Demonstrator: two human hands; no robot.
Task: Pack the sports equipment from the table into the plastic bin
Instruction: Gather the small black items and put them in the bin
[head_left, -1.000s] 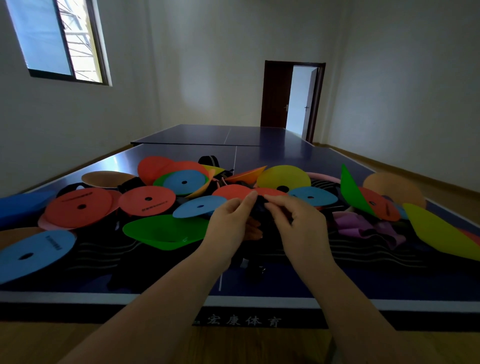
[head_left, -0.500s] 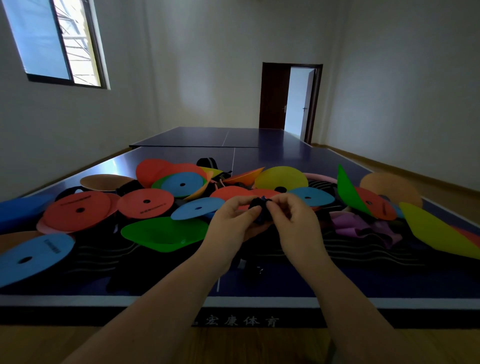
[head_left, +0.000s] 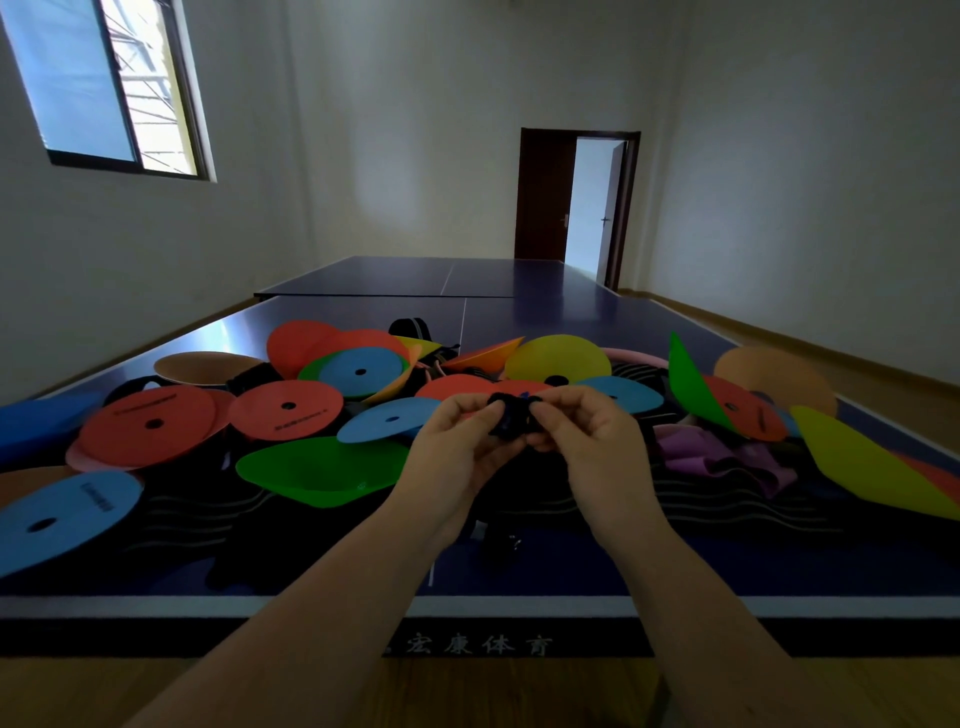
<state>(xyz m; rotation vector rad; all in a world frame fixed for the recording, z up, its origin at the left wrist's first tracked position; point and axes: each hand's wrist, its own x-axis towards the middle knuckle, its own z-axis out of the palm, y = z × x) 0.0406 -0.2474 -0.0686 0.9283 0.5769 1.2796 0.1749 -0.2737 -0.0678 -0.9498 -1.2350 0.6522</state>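
Note:
Both of my hands are raised over the near end of the blue table-tennis table (head_left: 519, 587). My left hand (head_left: 457, 452) and my right hand (head_left: 592, 447) pinch a small black bundle (head_left: 511, 418) between their fingertips, held above the pile. Several flat disc cones lie spread across the table: a green one (head_left: 322, 470), red ones (head_left: 148, 423), blue ones (head_left: 57, 514) and a yellow one (head_left: 558, 356). Black fabric with white wavy lines (head_left: 727, 501) lies under them. No plastic bin is in view.
A purple cloth (head_left: 722, 457) lies right of my hands, with a yellow-green cone (head_left: 862, 462) and an orange cone (head_left: 769, 371) beyond. A second table half (head_left: 415, 275) stands behind. An open door (head_left: 592, 208) is at the back right. Wooden floor (head_left: 467, 691) lies below.
My hands have lifted the black bundle a little off the pile and drawn it together between the fingertips. The discs have stayed put.

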